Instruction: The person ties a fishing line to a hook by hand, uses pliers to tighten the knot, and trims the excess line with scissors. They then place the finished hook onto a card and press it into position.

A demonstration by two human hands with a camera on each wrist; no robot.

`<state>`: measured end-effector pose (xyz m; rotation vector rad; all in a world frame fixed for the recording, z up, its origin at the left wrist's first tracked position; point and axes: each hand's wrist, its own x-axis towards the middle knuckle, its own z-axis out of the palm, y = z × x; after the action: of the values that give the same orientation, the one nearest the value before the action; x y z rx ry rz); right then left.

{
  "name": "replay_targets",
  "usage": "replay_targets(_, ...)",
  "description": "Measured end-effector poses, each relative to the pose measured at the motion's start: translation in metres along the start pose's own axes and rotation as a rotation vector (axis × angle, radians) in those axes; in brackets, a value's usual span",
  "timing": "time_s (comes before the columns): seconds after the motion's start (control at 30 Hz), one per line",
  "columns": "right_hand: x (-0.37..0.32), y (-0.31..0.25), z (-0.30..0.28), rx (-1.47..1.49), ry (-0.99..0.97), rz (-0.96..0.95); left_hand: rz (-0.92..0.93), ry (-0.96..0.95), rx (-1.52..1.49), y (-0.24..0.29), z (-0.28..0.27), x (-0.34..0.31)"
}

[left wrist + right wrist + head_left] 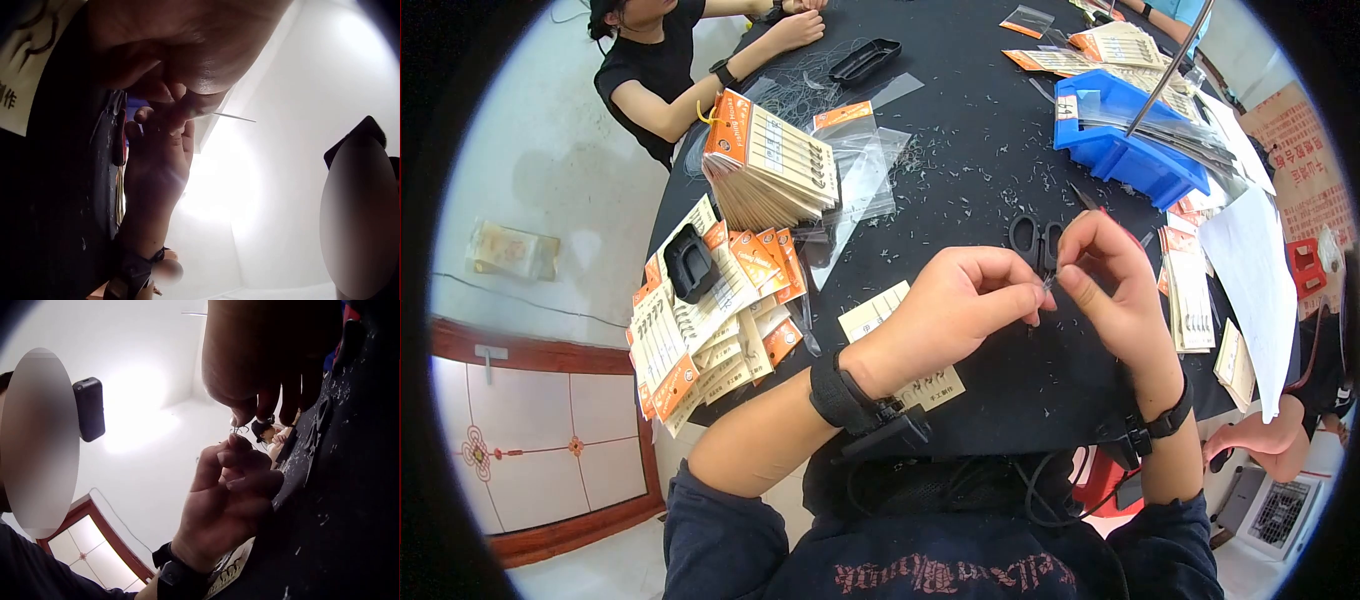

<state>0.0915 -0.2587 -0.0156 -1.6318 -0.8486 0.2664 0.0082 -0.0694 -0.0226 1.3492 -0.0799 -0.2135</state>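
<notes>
In the head view, can make out near the centre a bare left hand [960, 305] and, just right of it, a bare right hand [1112, 290], narrowed to a pinch on a tiny, thin, hook-like piece [1049, 284], held right of the frame's centre above a black tabletop [960, 180] strewn with pale clippings. Just above, see black-handled scissors [1038, 242], with a dark, pointed, red-handled tool [1084, 197] to the upper right. Partly under the left forearm, find a cream card with dark hooks [875, 310]. At left, notice a thick stack of cream-and-orange printed cards [775, 160] above a loose pile of similar cards [670, 340], topped with a black plastic tray [690, 263]. At upper right, note an open blue plastic bin [1085, 150]; at right, a large white paper sheet [1250, 260]. In the left wrist view, see the left hand dark across the top, the right hand below at centre; cannot make out the piece there. In the right wrist view, see the right hand at upper centre, the left at lower centre, with the piece between the fingertips
</notes>
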Motion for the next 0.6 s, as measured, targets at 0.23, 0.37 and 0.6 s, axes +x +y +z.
replay_targets(0.23, 0.0020, -0.0017, -0.0064, -0.119, -0.062, -0.008, 0.032, 0.052, -0.005, -0.0004, -0.0013, -0.0002)
replay_targets(0.37, 0.0017, -0.0029, -0.0045, -0.108, -0.051, -0.002, 0.036, 0.054, -0.024, -0.0016, -0.0019, 0.0001)
replay_targets(0.6, 0.0020, -0.0047, -0.0039, -0.095, -0.045, -0.012, 0.025, 0.071, 0.000, -0.0022, -0.0011, -0.0003)
